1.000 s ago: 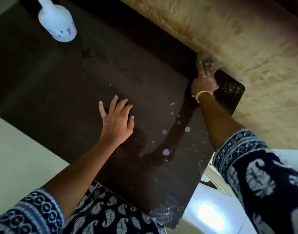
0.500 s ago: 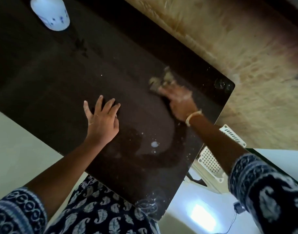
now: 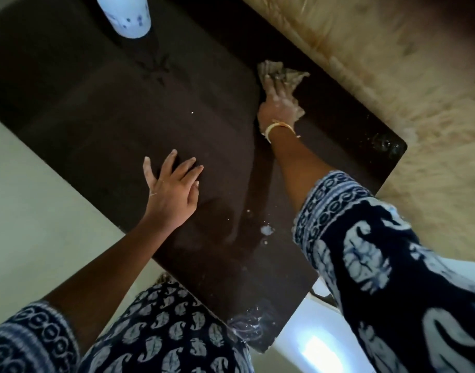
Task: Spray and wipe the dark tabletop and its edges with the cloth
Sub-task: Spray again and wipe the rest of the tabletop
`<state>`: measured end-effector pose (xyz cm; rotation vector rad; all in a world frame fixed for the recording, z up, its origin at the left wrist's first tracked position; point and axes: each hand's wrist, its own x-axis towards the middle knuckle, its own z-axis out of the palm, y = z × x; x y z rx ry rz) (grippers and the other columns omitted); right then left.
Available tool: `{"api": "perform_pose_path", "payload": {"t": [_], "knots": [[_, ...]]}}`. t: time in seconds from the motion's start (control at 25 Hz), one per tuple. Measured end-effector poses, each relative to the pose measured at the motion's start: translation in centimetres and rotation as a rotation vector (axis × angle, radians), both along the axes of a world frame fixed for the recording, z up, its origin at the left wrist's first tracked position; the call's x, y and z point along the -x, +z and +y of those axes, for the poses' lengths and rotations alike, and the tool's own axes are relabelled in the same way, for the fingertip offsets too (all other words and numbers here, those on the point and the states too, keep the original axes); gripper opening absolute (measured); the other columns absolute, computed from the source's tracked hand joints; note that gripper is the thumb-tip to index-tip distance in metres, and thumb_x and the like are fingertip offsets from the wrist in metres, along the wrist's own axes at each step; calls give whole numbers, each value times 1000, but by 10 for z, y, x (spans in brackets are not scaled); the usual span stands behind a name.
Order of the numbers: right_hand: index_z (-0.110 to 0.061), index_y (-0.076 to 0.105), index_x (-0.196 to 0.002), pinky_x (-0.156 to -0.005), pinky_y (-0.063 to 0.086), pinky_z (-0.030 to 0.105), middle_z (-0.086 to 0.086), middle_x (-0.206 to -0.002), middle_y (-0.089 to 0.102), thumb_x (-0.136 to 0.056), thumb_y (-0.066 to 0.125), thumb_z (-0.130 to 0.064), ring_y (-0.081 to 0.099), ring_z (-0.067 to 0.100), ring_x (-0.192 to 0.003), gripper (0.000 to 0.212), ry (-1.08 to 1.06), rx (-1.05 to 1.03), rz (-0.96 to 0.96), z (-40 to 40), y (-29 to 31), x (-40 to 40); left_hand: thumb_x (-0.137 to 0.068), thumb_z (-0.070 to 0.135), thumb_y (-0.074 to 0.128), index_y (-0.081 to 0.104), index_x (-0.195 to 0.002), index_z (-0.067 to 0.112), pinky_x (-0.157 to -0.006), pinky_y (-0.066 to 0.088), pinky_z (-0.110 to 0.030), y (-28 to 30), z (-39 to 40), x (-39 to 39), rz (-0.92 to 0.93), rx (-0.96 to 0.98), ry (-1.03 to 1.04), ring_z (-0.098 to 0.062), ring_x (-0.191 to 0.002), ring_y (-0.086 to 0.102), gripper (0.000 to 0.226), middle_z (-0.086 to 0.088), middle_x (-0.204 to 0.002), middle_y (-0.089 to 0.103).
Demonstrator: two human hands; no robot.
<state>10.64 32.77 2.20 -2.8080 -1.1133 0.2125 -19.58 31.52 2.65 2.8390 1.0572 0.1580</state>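
The dark tabletop [image 3: 101,125] fills the middle of the head view. My right hand [image 3: 278,103] presses a pale wet cloth [image 3: 286,74] flat against the table's far edge, fingers spread over it. My left hand [image 3: 171,189] rests flat on the table near the middle, fingers straight, holding nothing. A white spray bottle [image 3: 124,14] stands at the far left end of the table, only its lower body visible. A blob of white foam [image 3: 266,230] and wet streaks lie near my right forearm.
A beige, stained wall [image 3: 392,63] runs right behind the far edge of the table. Pale floor [image 3: 29,197] lies to the left of the table. Foam residue sits at the near corner [image 3: 247,324] and the right corner [image 3: 384,142].
My right hand has swept the cloth from the far right corner across to the left, then back out to the far edge. The left hand stays flat on the table.
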Motion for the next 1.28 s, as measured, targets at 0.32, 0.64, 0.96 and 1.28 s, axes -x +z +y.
{"api": "perform_pose_path", "payload": {"t": [0.32,0.64,0.96,1.28], "knots": [[-36,34,-148,-110,27,42,-7,-156,31,-86,48,-13,24,18,-146,67,720,31,57,37,1,130,-93,22,49,65,-118,18,-110,15,-60,-3,10,78,-113,-26,139,-30,-124,49,31,-6,-121,63],[-31,43,-145,-110,32,48,-2,-152,40,-79,49,-10,33,24,-143,69,1016,-50,112,-60,-9,239,-86,9,57,62,-110,6,-73,50,-45,-3,0,144,-316,211,290,-32,-92,57,25,-16,-102,59],[-28,59,-132,-109,36,49,0,-141,54,-79,36,-8,43,23,-137,62,856,-188,129,-122,-7,252,-90,11,60,57,-103,7,-71,57,-42,3,-17,161,-473,525,472,-29,-83,67,14,-16,-94,69],[-25,55,-136,-113,32,44,2,-144,51,-76,42,-8,38,24,-139,64,-111,-243,31,-131,1,186,-95,15,48,62,-101,7,-78,59,-45,-15,-1,163,-609,1116,977,-31,-80,70,18,-14,-99,69]]}}
